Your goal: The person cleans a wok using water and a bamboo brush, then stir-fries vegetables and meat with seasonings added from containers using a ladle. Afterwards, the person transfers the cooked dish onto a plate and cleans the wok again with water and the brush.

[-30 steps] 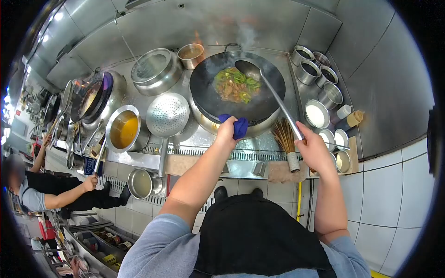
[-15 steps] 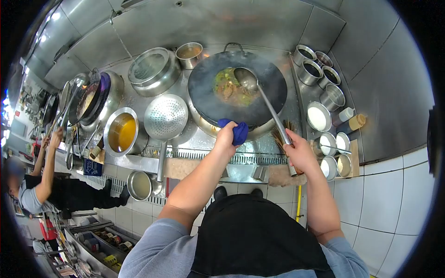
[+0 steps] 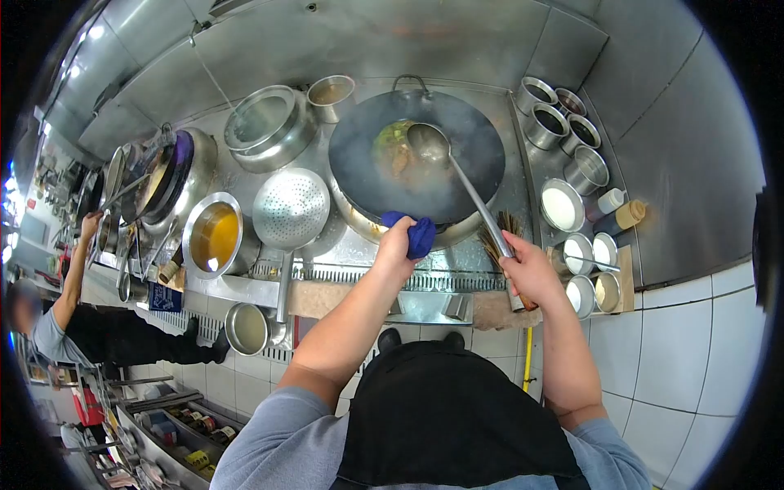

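My left hand (image 3: 395,248) is closed around a bunched blue cloth (image 3: 420,238), pressed to the near rim of a large black wok (image 3: 351,163). With fingers wrapped round its long handle, my right hand (image 3: 532,273) holds a steel ladle (image 3: 478,200). The ladle's bowl hangs over the right side of the food (image 3: 398,161), which has green and brown pieces in the wok's middle. Steam blurs the food, and I cannot tell whether the bowl touches it. A bamboo brush (image 3: 496,247) lies beside my right hand, partly hidden by the ladle handle.
Left of the wok are a perforated skimmer (image 3: 291,204), a pot of yellow oil (image 3: 216,237) and a lidded pot (image 3: 269,122). Sauce tins (image 3: 547,122), a white-filled bowl (image 3: 560,204) and bottles (image 3: 627,215) stand at right. A co-worker (image 3: 122,335) works at another wok far left.
The ladle's bowl has shifted slightly left and down over the food. Steam has thickened over the wok. The co-worker's arm and utensil have moved, while my left hand stays at the rim.
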The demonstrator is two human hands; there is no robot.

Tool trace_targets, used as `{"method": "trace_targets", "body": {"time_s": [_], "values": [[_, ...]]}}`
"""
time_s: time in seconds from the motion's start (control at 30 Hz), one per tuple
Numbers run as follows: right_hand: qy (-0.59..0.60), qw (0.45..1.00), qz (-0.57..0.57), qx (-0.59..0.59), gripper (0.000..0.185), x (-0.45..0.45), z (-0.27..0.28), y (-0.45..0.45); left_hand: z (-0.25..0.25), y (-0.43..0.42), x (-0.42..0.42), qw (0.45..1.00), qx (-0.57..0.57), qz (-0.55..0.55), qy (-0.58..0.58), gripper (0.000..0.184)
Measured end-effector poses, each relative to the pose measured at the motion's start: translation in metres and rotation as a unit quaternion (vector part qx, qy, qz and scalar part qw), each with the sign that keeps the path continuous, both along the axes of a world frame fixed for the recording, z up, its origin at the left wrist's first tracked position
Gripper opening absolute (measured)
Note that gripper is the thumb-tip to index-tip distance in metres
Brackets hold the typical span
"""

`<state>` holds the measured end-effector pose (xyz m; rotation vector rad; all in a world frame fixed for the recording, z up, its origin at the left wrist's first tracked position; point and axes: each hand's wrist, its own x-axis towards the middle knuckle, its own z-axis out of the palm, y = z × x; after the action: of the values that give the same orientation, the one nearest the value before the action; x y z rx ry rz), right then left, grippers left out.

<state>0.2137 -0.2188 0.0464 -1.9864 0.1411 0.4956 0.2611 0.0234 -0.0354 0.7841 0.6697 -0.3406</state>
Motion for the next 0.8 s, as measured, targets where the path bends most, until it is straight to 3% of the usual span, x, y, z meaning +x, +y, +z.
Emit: {"method": "trace_targets", "body": {"time_s": [0.37, 0.47, 0.57, 0.63, 0.73, 0.8], "values": [[0.048, 0.998, 0.035, 0.037, 0.056, -0.007, 0.017, -0.019, 0.003, 0.0, -0.002, 1.0, 0.028, -0.004, 0.006, 0.025], [0.07, 0.99, 0.027, 0.117, 0.056, -0.006, 0.023, -0.019, -0.001, 0.003, -0.001, 0.999, 0.02, -0.026, -0.015, 0.023], [0.075, 0.988, 0.022, 0.132, 0.056, -0.01, 0.032, -0.016, -0.004, 0.013, -0.003, 0.998, 0.025, -0.054, -0.026, 0.03], [0.078, 0.985, 0.024, 0.151, 0.055, -0.013, 0.036, -0.017, -0.01, 0.023, -0.006, 0.99, -0.057, -0.109, -0.067, 0.042], [0.065, 0.983, 0.047, 0.166, 0.056, -0.018, 0.042, -0.018, 0.004, 0.025, -0.024, 0.997, -0.01, -0.06, -0.049, 0.043], [0.064, 0.983, 0.062, 0.162, 0.058, -0.021, 0.049, -0.012, -0.008, 0.035, -0.045, 0.995, -0.052, -0.04, -0.079, 0.043]]}}
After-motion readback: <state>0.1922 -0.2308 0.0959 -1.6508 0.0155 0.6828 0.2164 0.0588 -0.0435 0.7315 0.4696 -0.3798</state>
